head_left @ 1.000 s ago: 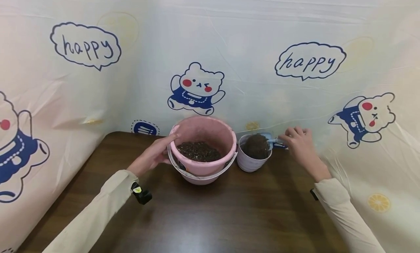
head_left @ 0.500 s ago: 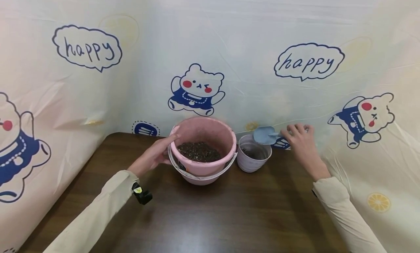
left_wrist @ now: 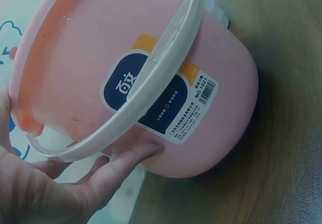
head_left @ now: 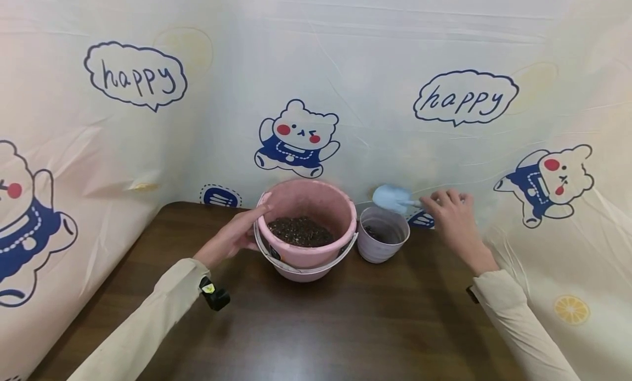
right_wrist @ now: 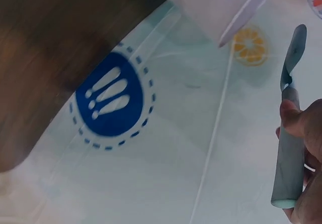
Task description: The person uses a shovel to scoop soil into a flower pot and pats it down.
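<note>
The trowel (head_left: 390,198) is in the air at the far side of the small pale pot (head_left: 377,253), its blade near the pot's far rim; whether the two touch, I cannot tell. The right grip (head_left: 450,211) has it by the handle (right_wrist: 289,153), thumb pressed on near the neck and fingers bent round, no slack showing.

It looks like thin, stiff plastic or metal, so it should feel light, tipping blade-down only when loaded. The handle looks smooth (dusty fingers might slide on it), and the best hold seems to be just behind the neck. Its long axis runs roughly sideways across the head view, blade pointing left towards the pink bucket (head_left: 301,256), butt to the right.

The left grip (head_left: 237,233) holds the bucket's left side, thumb at the rim and fingers along the outer wall. That wall probably flexes a little, and the soil (head_left: 302,231) inside should add weight. Both containers stand upright on the surface (head_left: 306,326).
</note>
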Available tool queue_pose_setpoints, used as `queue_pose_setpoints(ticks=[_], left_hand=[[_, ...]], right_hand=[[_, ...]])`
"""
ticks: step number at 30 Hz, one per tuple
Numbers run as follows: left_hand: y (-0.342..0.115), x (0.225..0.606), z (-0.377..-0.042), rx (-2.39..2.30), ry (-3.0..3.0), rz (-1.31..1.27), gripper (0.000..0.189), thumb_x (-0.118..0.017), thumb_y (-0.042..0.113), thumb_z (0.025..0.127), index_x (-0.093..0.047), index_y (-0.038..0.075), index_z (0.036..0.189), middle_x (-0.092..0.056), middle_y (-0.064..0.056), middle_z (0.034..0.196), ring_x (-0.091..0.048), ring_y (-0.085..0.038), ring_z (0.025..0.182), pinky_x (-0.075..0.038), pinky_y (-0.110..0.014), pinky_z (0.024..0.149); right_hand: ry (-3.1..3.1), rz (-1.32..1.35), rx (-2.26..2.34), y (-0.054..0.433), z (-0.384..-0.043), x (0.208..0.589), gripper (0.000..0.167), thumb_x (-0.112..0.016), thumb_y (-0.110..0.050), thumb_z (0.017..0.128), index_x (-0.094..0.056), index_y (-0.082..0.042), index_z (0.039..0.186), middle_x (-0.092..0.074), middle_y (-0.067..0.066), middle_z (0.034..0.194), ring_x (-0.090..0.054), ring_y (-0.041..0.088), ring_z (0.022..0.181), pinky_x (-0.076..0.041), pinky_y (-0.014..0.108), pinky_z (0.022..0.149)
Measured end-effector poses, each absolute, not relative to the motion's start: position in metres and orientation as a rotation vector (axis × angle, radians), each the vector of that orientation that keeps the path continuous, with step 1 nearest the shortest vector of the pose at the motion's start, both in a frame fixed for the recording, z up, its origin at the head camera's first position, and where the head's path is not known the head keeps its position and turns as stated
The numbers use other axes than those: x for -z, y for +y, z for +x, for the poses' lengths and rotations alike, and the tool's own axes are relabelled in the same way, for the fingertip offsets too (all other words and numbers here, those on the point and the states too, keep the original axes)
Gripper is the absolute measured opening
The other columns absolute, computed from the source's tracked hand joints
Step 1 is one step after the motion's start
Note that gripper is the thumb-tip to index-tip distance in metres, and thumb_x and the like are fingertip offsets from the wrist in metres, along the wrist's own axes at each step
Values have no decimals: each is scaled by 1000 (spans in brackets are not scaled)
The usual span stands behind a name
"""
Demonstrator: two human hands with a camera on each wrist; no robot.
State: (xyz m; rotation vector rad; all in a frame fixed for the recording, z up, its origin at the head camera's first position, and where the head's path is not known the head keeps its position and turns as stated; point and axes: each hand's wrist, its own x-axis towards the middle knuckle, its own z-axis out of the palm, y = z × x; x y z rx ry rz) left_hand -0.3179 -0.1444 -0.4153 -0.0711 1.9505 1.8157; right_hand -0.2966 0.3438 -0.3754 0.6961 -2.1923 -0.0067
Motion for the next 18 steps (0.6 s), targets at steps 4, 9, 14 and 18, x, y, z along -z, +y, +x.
queue_pose_setpoints(ticks=[4,9,14,18], left_hand=[[-145,416,-319,-1814,1952,-69,85,-51,58,103,-23,11,167,-32,-24,166,-45,-42,142,-54,-57,103],[-144,416,-320,-1816,1953,-64,84,-51,58,103,-23,11,167,-32,-24,166,-45,-42,142,-53,-57,104],[-144,416,-320,-1808,1957,-78,85,-50,59,103,-22,11,167,-31,-25,166,-45,-42,142,-53,-57,104],[-144,417,-320,-1805,1954,-82,85,-51,59,103,-22,10,167,-30,-25,167,-44,-43,142,-52,-58,105]], right_hand=[[-2170,694,-43,335,-297,373,14,-71,-3,94,-74,-4,107,-65,19,96,-55,44,91,-37,62,75],[-2178,685,-77,325,-300,371,20,-75,1,90,-77,-4,109,-66,20,98,-54,44,90,-37,63,76],[-2186,683,-120,316,-300,369,20,-76,1,90,-79,-5,109,-66,19,97,-53,44,91,-36,60,73],[-2175,684,-145,306,-300,364,20,-76,1,90,-79,-5,109,-66,19,99,-54,45,93,-36,60,73]])
